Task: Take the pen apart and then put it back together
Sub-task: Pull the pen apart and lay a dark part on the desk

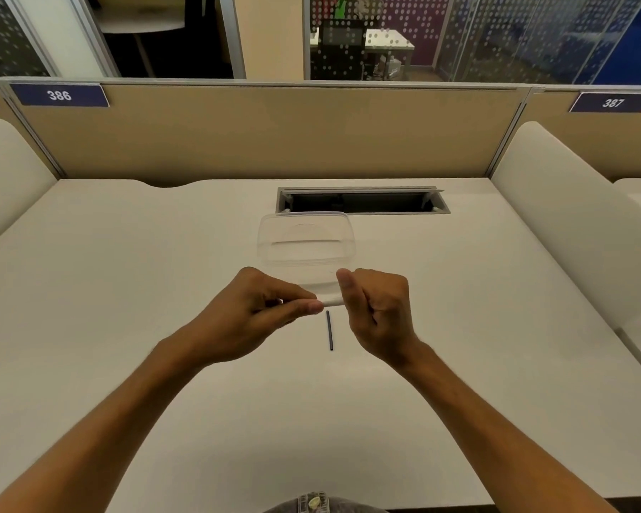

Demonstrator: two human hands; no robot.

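Mid-job at desk 386: a person's left hand point(263, 309) and right hand point(376, 309) meet just above the pale, off-white worktop point(126, 290), both pinching the ends of a short white pen body point(332, 300), most of it hidden by fingers. Left thumb & forefinger nip one end; right hand's fingers curl round the other, thumb up. Whether the two are twisting, pulling or pushing can't be told from this pic.

Progress, as judged: disassembly is at least partly done. A thin dark refill rod point(329, 330) lies loose on the worktop, directly below the gap between the hands, pointing toward the person, touching neither hand. So the ink insert looks to be out of the barrel already. No cap, spring or tip is visible separately; they may be inside the fists or too small to see.

Left to do, prob.: finish separating the white piece if it still has 2 parts, then refit the rod & close it up.

Just beyond the hands sits a clear, empty-looking rectangular plastic container point(306, 238), w/ a metal-framed cable slot point(363, 200) behind it.
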